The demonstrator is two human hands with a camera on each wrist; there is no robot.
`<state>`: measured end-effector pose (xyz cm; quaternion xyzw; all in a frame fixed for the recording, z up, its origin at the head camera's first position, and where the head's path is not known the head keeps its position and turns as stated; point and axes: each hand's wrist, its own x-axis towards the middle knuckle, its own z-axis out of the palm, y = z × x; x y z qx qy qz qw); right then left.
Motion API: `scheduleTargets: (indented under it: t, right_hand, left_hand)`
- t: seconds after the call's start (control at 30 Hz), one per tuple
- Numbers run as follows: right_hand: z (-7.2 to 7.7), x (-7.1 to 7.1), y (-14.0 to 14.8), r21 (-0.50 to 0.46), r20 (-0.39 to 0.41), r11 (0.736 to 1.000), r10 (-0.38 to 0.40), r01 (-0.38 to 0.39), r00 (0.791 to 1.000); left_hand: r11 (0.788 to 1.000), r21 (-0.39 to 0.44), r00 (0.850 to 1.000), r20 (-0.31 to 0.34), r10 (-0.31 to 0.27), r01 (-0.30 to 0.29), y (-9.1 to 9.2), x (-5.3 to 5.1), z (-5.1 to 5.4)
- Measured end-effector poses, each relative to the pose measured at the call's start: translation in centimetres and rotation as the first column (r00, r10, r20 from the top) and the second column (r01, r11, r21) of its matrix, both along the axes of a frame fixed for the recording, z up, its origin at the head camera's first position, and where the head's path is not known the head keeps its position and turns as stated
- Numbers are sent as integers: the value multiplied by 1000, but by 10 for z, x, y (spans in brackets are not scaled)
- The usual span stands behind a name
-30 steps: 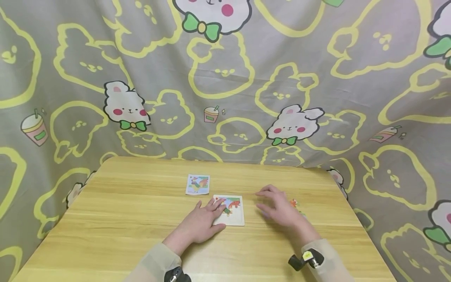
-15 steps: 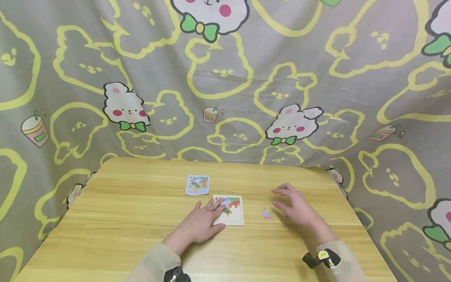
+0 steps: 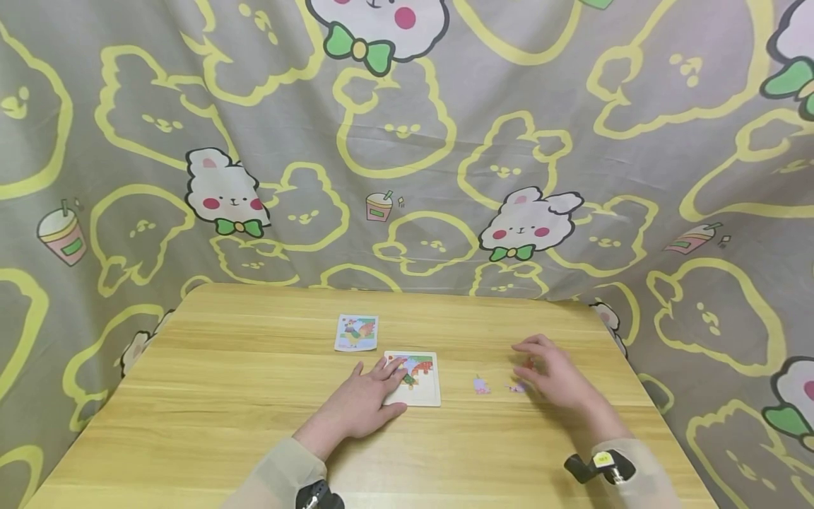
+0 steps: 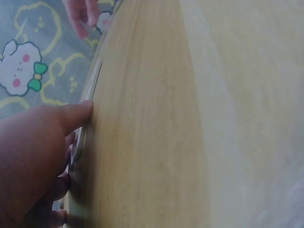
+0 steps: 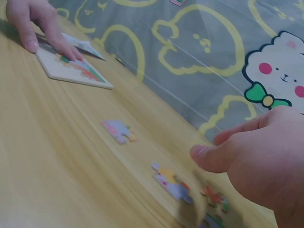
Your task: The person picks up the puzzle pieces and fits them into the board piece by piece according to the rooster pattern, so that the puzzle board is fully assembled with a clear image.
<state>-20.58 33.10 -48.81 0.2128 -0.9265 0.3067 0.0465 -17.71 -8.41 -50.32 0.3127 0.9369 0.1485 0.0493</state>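
My left hand (image 3: 362,404) lies flat with spread fingers on the left part of a white puzzle board (image 3: 427,396), whose upper part holds joined colored pieces. In the right wrist view, two lilac pieces lie apart on the table, one (image 5: 118,131) nearer the board and another (image 5: 172,183) nearer my right hand (image 5: 256,156). Beneath that hand are an orange-red piece (image 5: 214,195) and a green one (image 5: 212,221). My right hand hovers over them with its fingers loosely bent, and no piece shows between them.
A picture card (image 3: 357,333) with a rooster lies behind the board, to its left. The wooden table (image 3: 222,382) ends at a grey curtain (image 3: 420,276) with yellow bear outlines. Both wrists carry black straps.
My right hand has moved to the right, away from the board, uncovering the two lilac pieces. The left hand has stayed on the board.
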Motion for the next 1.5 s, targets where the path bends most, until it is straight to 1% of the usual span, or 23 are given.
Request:
scheduleTargets:
  t: [0.1, 0.23, 0.33, 0.47, 0.7, 0.83, 0.97, 1.07, 1.23, 1.33, 1.5]
  right_hand:
    - [0, 1, 9, 3, 20, 1000, -6, 6, 1000]
    - [1, 0, 19, 7, 75, 1000, -13, 12, 997]
    - [-1, -1, 26, 10, 101, 1000, -13, 12, 995]
    - [-4, -2, 31, 8, 110, 1000, -19, 18, 994]
    - [-8, -7, 31, 19, 97, 1000, -13, 12, 995]
    - [-11, -10, 31, 2, 118, 1000, -11, 10, 993]
    - [-14, -13, 31, -4, 137, 1000, -27, 28, 990]
    - [-16, -13, 31, 10, 125, 999, -52, 51, 991]
    - [-18, -13, 32, 23, 84, 997, -78, 77, 993]
    - [-18, -12, 31, 34, 58, 996, -85, 83, 995]
    - [-17, -12, 30, 65, 24, 995, -71, 69, 997]
  left_hand:
    - [1000, 0, 1000, 5, 0, 0, 0, 0, 1]
    - [1000, 0, 1000, 7, 1, -1, 0, 0, 1]
    - [1000, 2, 1000, 6, 0, 0, 1, 0, 1]
    - [1000, 0, 1000, 8, -1, 1, 1, 0, 2]
    - [1000, 6, 1000, 18, 2, -2, 0, 1, 2]
    - [1000, 7, 1000, 13, -2, 2, 0, 1, 2]
    - [1000, 7, 1000, 6, -6, 6, 0, 0, 2]
    - [1000, 4, 1000, 2, -10, 10, 0, 0, 1]
    - [1000, 3, 1000, -5, -10, 10, 0, -1, -1]
    - [1000, 5, 1000, -8, -9, 9, 0, -1, -1]
    - [1000, 7, 1000, -8, -8, 9, 0, -1, -1]
